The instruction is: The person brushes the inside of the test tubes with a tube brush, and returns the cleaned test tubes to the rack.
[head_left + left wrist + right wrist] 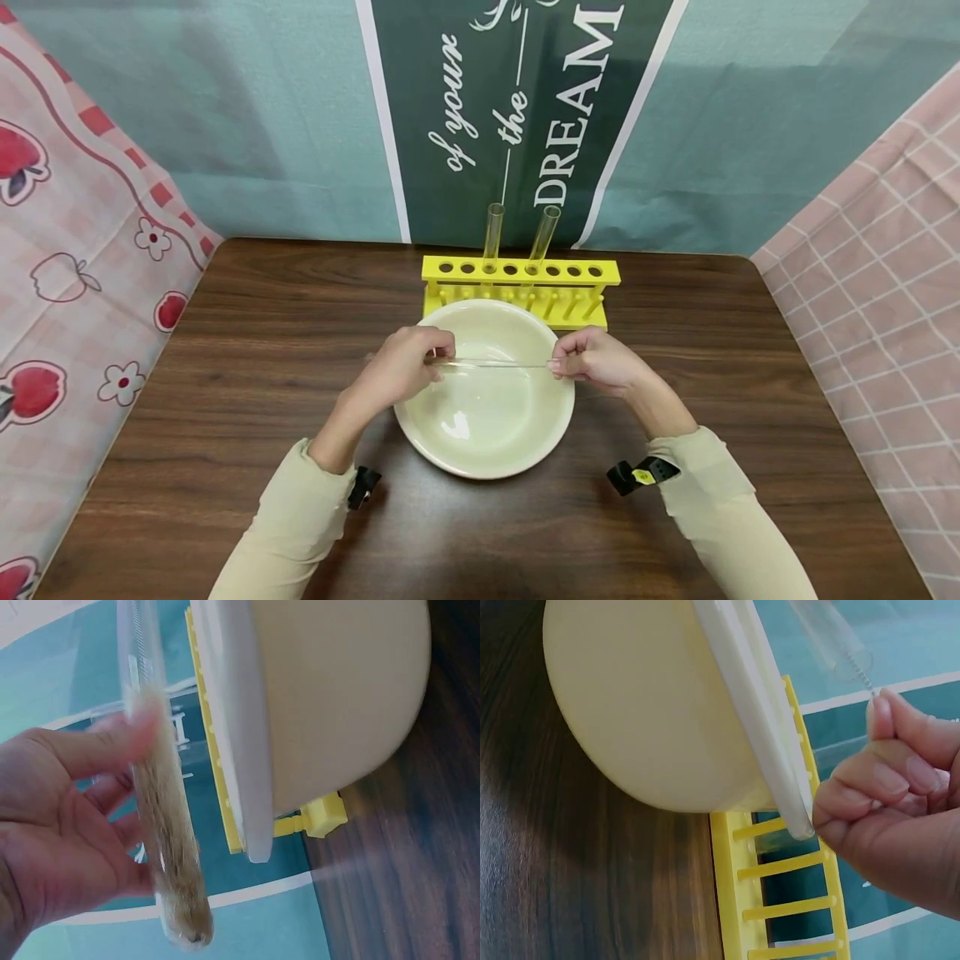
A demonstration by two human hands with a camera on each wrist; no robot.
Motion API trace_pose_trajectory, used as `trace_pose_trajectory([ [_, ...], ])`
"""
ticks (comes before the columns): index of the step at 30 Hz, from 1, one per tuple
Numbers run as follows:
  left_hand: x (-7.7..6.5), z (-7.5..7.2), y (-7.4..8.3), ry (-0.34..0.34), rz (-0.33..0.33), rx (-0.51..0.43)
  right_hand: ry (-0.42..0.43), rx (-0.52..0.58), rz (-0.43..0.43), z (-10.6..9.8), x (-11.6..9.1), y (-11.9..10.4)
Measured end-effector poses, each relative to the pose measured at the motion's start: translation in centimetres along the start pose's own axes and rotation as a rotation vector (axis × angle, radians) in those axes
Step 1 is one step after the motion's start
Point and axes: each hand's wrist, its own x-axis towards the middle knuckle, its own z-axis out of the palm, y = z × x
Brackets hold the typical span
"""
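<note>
Over a cream basin (487,450), my left hand (405,362) grips a clear glass test tube (142,660) lying nearly level. Inside the tube's closed end sits the tan bristle head of a test tube brush (172,840). The brush's twisted wire (864,679) comes out of the tube mouth on the right. My right hand (596,360) pinches that wire between thumb and forefinger, close by the mouth. Its other fingers are curled in. Both hands are above the basin's rim, one on either side.
Behind the basin stands a yellow test tube rack (525,268), partly hidden by it. Two more test tubes, one on the left (492,237) and one on the right (543,237), lean in its holes. A dark wooden table (225,350) lies beneath, with cloth hung around it.
</note>
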Motion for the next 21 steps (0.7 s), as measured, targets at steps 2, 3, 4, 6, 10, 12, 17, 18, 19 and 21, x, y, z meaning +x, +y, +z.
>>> trace_pose_trajectory([
  [2,0.11,0.06,0.15,-0.002,0.000,0.005,0.009,-0.003,-0.003,0.15,0.06,-0.09],
  [3,0.13,0.07,0.19,0.000,-0.002,0.011,0.016,0.001,-0.004,0.18,0.07,-0.11],
  [4,0.14,0.06,0.22,0.001,-0.005,0.007,0.025,0.007,-0.002,0.19,0.07,-0.15],
  [6,0.14,0.09,0.23,-0.003,-0.011,0.004,0.037,0.017,0.002,0.19,0.06,-0.20],
  [10,0.14,0.20,0.12,-0.004,-0.010,0.005,0.044,0.018,0.013,0.17,0.08,-0.25],
  [12,0.14,0.22,0.08,-0.006,-0.015,0.008,0.042,0.011,0.017,0.22,0.08,-0.20],
  [17,0.05,0.06,0.16,-0.005,-0.019,0.016,0.042,-0.026,0.033,0.22,0.04,-0.17],
  [18,0.01,0.02,0.21,-0.003,-0.018,0.017,0.044,-0.035,0.036,0.21,0.04,-0.17],
  [19,-0.02,-0.01,0.23,0.000,-0.017,0.018,0.044,-0.049,0.036,0.15,0.04,-0.15],
  [21,-0.07,-0.03,0.27,0.004,-0.017,0.016,0.045,-0.065,0.034,0.13,0.03,-0.14],
])
